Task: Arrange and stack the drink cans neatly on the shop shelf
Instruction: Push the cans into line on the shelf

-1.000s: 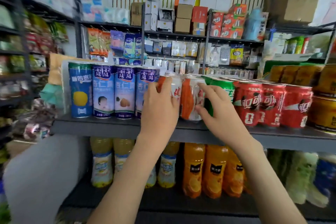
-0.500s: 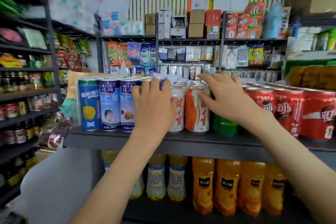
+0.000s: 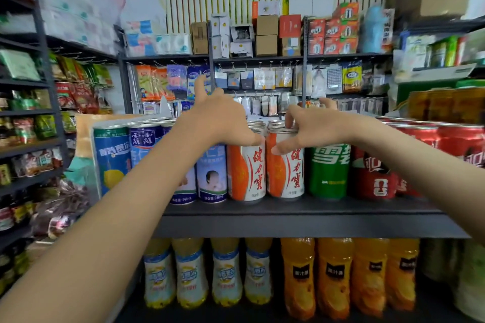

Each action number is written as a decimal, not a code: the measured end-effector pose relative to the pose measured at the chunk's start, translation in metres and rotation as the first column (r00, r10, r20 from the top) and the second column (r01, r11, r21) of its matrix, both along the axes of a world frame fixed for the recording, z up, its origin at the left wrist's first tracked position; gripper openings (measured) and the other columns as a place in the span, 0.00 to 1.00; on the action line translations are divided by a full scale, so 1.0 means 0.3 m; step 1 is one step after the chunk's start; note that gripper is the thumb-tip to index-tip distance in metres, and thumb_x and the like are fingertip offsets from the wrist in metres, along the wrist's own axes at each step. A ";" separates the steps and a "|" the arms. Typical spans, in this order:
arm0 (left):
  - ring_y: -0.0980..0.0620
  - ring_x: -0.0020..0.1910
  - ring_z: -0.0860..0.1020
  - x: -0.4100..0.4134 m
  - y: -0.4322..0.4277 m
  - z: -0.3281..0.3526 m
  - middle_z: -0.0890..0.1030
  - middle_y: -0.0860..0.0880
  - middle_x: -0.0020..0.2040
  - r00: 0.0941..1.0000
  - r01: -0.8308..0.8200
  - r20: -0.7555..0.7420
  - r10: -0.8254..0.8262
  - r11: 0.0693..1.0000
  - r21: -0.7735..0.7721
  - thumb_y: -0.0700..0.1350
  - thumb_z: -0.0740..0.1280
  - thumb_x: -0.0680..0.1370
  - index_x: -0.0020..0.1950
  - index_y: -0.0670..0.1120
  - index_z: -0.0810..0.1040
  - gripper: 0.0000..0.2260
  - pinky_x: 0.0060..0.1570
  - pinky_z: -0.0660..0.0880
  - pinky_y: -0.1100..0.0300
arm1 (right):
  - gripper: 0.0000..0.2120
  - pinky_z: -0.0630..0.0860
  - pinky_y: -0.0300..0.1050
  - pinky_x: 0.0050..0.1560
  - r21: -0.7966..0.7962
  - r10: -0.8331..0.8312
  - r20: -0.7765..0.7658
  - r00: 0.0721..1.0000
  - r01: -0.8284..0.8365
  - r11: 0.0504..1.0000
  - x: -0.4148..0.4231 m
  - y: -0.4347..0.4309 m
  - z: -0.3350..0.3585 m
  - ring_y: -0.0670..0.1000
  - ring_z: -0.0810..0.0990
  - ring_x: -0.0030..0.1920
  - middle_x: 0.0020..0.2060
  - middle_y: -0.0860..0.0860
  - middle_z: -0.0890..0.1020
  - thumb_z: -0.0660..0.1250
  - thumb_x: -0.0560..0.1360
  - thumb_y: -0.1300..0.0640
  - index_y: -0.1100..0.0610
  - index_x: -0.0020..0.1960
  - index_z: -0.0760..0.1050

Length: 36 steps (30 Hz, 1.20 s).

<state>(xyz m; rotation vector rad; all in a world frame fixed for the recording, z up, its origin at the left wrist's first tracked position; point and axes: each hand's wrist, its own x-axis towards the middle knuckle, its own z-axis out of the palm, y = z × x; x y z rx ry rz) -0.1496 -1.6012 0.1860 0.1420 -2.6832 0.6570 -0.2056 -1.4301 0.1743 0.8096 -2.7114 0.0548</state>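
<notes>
Forearms stretched up to a grey shelf (image 3: 288, 220), where two orange-and-white cans stood side by side at the front edge. Over the left orange can (image 3: 246, 173) the left hand (image 3: 220, 118) hung with a wide grip, thumb touching the rim. The right hand (image 3: 317, 126) pinched the right orange can (image 3: 287, 173) at its top. To the pair's right stood a green can (image 3: 329, 170) and red cans (image 3: 372, 173); to its left, blue cans (image 3: 112, 157).

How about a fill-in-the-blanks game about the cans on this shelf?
The right hand grips the right orange-and-white can at its ____.
The neighbouring can on its right is ____.
The lemon can at the row's left end is ____.
Below the shelf stand orange ____.
Missing words: top; green; blue; bottles.
</notes>
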 end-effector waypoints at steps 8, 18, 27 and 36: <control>0.50 0.46 0.76 -0.055 -0.025 0.027 0.74 0.51 0.33 0.976 0.125 0.151 -0.157 0.972 0.199 0.75 0.55 0.68 0.39 0.43 0.77 0.34 0.66 0.52 0.39 | 0.34 0.67 0.42 0.58 -0.042 0.062 0.159 0.985 -0.055 0.998 0.025 0.045 0.031 0.49 0.74 0.56 0.57 0.47 0.75 0.67 0.68 0.35 0.54 0.66 0.68; 0.57 0.40 0.76 -0.057 -0.064 0.078 0.82 0.53 0.44 0.863 0.267 0.263 -0.432 0.830 0.491 0.61 0.69 0.71 0.51 0.48 0.83 0.18 0.42 0.69 0.63 | 0.39 0.62 0.39 0.61 -0.013 0.103 0.207 0.973 -0.103 0.995 0.024 0.050 0.044 0.48 0.71 0.63 0.65 0.46 0.73 0.64 0.66 0.32 0.53 0.69 0.69; 0.51 0.55 0.78 -0.052 -0.065 0.103 0.82 0.50 0.54 0.812 0.231 0.355 -0.463 0.814 0.532 0.57 0.70 0.70 0.55 0.46 0.81 0.19 0.54 0.71 0.63 | 0.42 0.67 0.40 0.59 0.060 0.120 0.208 0.971 -0.136 0.989 0.008 0.056 0.058 0.48 0.73 0.62 0.62 0.44 0.76 0.60 0.59 0.29 0.50 0.68 0.70; 0.62 0.55 0.75 -0.099 -0.088 0.203 0.78 0.61 0.56 0.882 0.306 0.238 -0.407 0.878 0.367 0.57 0.63 0.77 0.62 0.59 0.76 0.14 0.53 0.67 0.66 | 0.21 0.66 0.32 0.58 -0.052 0.293 0.185 0.938 -0.288 0.956 -0.083 0.111 0.180 0.40 0.72 0.60 0.59 0.38 0.75 0.58 0.73 0.40 0.41 0.65 0.71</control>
